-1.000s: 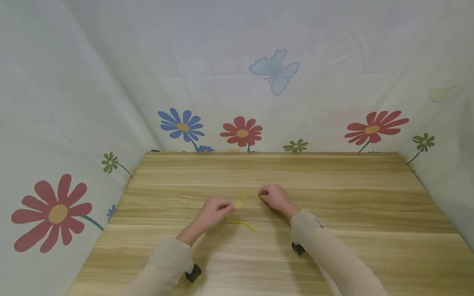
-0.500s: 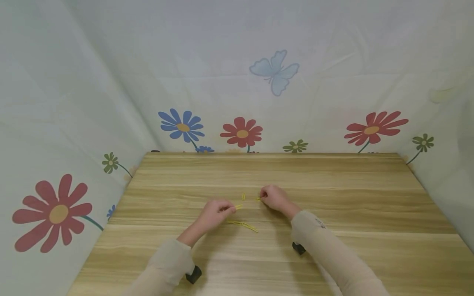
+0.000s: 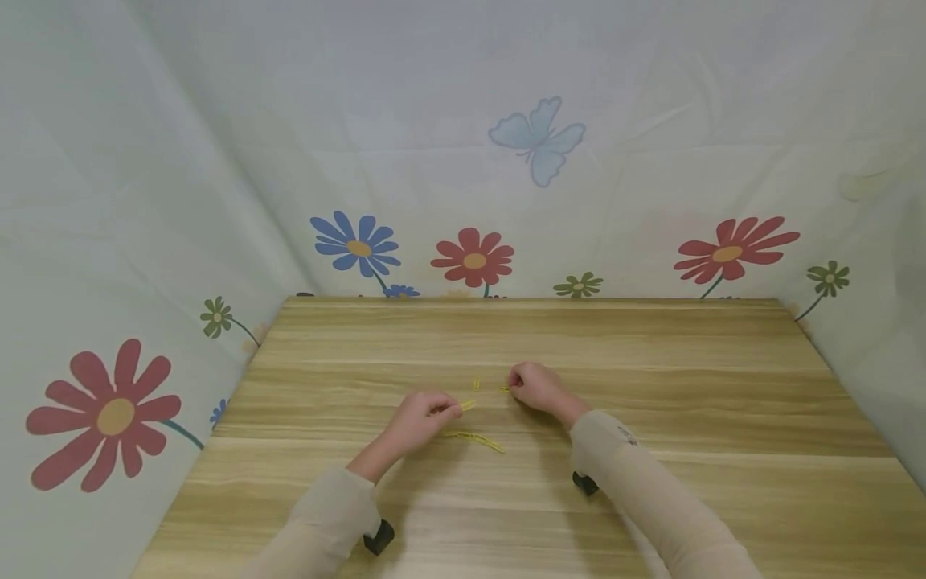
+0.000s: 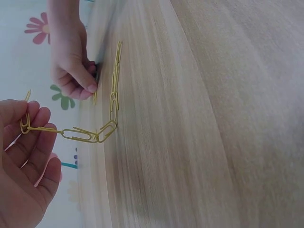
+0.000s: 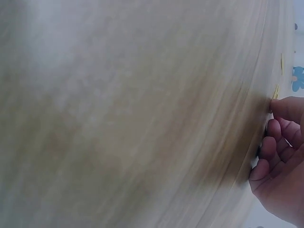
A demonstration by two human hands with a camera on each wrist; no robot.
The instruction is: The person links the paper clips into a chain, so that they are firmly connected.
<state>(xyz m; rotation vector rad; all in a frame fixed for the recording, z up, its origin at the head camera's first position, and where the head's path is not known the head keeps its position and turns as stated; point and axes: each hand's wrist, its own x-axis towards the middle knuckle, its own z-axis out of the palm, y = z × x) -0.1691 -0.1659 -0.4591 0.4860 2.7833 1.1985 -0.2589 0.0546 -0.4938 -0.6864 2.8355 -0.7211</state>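
Observation:
Between thumb and fingers, my left hand (image 3: 423,420) pinches the end paper clip of a yellow paper clip chain (image 4: 80,135). The chain sags from that hand, and its far part lies on the wooden table (image 3: 651,354). Farther right, my right hand (image 3: 538,386) is down at the tabletop and pinches a single yellow paper clip (image 3: 504,389), whose end sticks out past the fingertips. Another loose yellow paper clip (image 3: 476,384) lies on the table between the two hands, apart from both. In the right wrist view, the thumb (image 5: 287,108) hides part of the held clip.
A white cloth backdrop (image 3: 405,161) with printed flowers and a butterfly hangs behind the table and along its sides. The table's back edge (image 3: 615,300) lies beyond the hands. Dark wrist devices (image 3: 379,537) sit under both sleeves.
My right hand has shifted very slightly toward me with its paper clip. The left hand has moved a touch right, and the clip end at its fingertips has turned a little. The chain stays put.

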